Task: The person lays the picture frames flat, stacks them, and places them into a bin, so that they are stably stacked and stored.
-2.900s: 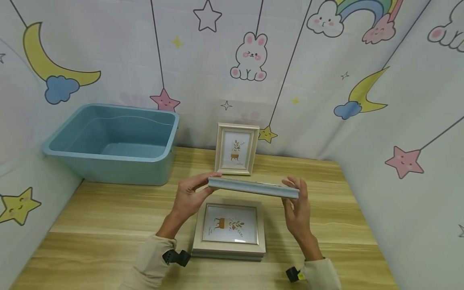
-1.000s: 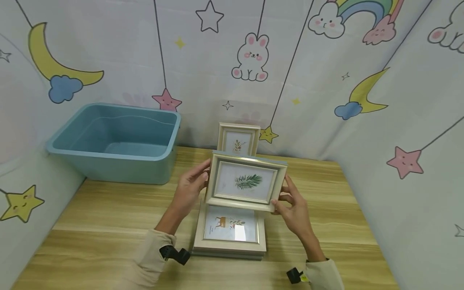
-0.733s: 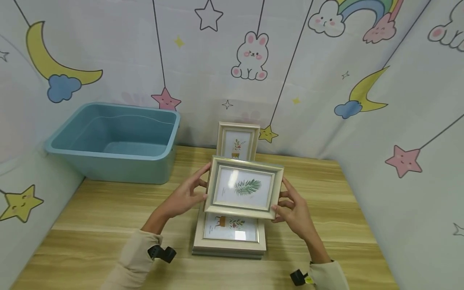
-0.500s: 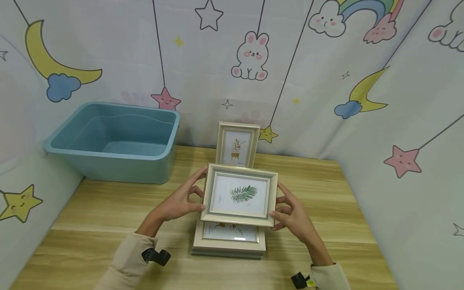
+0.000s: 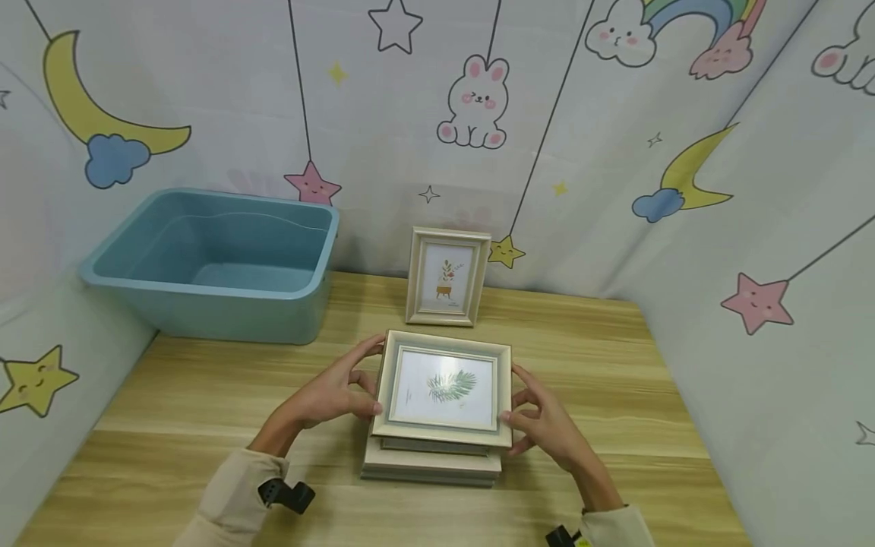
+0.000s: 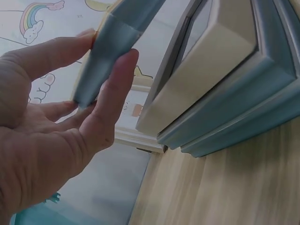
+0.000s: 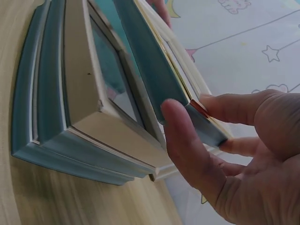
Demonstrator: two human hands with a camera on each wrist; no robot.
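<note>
Well — leaf-pic frame (image 5: pixel 444 389), w/ glare, part. hides stack (image 5: pixel 431 472) below.

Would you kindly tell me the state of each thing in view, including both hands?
Leaf-print frame: held picture side up above the stack, with a gap visible beneath.
Left hand: pinching that frame's left edge.
Right hand: pinching its right edge.
Frame stack: lying flat on the table, top frame face up.
Rear frame: standing upright.
Blue tub: upright, uncovered.
</note>
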